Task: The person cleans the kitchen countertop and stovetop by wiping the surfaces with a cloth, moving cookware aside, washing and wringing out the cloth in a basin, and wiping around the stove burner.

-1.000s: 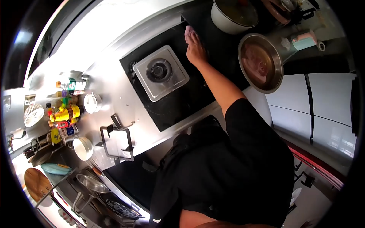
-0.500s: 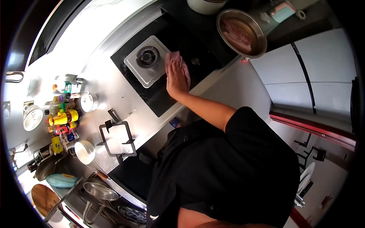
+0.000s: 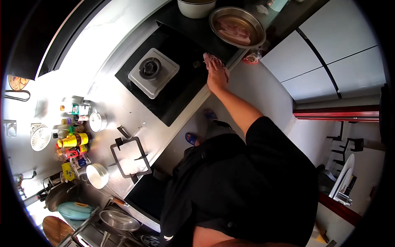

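My right hand presses a crumpled pink cloth flat, with its fingers over it. Hand and cloth are at the front edge of a black glass cooktop, near its right end. Just left of the cloth is a small round knob. A burner sits farther left on a square metal plate. My left hand is out of view.
Beyond the cloth stands a metal basin holding raw meat in liquid, beside a white pot. A black pan support lies on the steel counter. Sauce bottles and a white bowl are at left.
My right hand and the cloth have moved right, from beside the burner plate to the cooktop's front right edge. The camera view has shifted, and two slippered feet now show below.
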A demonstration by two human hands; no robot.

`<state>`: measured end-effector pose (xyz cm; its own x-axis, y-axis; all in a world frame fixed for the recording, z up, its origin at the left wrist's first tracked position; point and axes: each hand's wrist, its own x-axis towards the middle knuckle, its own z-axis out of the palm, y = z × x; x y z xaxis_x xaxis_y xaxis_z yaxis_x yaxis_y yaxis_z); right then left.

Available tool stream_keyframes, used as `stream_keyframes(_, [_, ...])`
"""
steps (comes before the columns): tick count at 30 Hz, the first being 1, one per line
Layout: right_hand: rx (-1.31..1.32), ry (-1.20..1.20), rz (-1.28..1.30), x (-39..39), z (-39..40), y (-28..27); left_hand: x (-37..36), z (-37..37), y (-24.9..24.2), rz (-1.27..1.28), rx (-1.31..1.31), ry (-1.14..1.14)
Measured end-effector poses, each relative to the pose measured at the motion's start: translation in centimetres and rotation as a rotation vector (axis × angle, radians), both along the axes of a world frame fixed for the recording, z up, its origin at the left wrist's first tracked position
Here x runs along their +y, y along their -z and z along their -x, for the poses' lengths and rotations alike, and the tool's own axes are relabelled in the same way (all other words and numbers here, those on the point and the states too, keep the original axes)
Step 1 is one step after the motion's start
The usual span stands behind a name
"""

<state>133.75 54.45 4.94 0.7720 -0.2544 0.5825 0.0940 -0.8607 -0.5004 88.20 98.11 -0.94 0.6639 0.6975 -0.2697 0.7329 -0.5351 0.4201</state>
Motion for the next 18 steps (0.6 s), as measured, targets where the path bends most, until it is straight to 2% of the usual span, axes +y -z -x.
stream_keyframes(2, [0.052, 0.066, 0.054, 0.9, -0.3, 2.1, 0.0, 0.0, 0.1, 0.008, 0.005, 0.008])
stream_keyframes(4, [0.177, 0.027, 0.136, 1.4, 0.5, 4.2, 0.0, 0.0, 0.2, 0.021, 0.008, 0.021])
stream_keyframes(5, [0.238, -0.069, 0.091, 1.6, 2.0, 2.8, -0.2, -0.2, 0.3, 0.031, 0.012, 0.023])
stream_keyframes(6, [0.231, -0.064, 0.091, 1.7, 3.1, 2.7, -0.4, -0.4, 0.4, 0.04, 0.011, 0.026])
stream_keyframes(8, [0.225, -0.25, 0.033, 1.1, 4.6, 2.4, -0.9, -1.0, 0.7, 0.067, 0.009, 0.038])
stream_keyframes(12, [0.153, -0.334, 0.07, -0.9, 5.3, 2.6, -2.7, -3.4, 1.4, 0.155, -0.029, 0.099])
stream_keyframes(16, [0.165, -0.492, 0.047, -3.7, 5.3, 2.7, -4.9, -9.6, 2.1, 0.317, -0.189, 0.225])
stream_keyframes(17, [0.291, -0.568, -0.035, -4.8, 6.1, 0.4, -12.0, -14.8, -7.6, 0.31, -0.185, 0.153])
stream_keyframes(18, [0.42, -0.646, -0.118, -5.8, 6.7, -0.8, -13.6, -17.2, -9.3, 0.393, -0.184, 0.143])
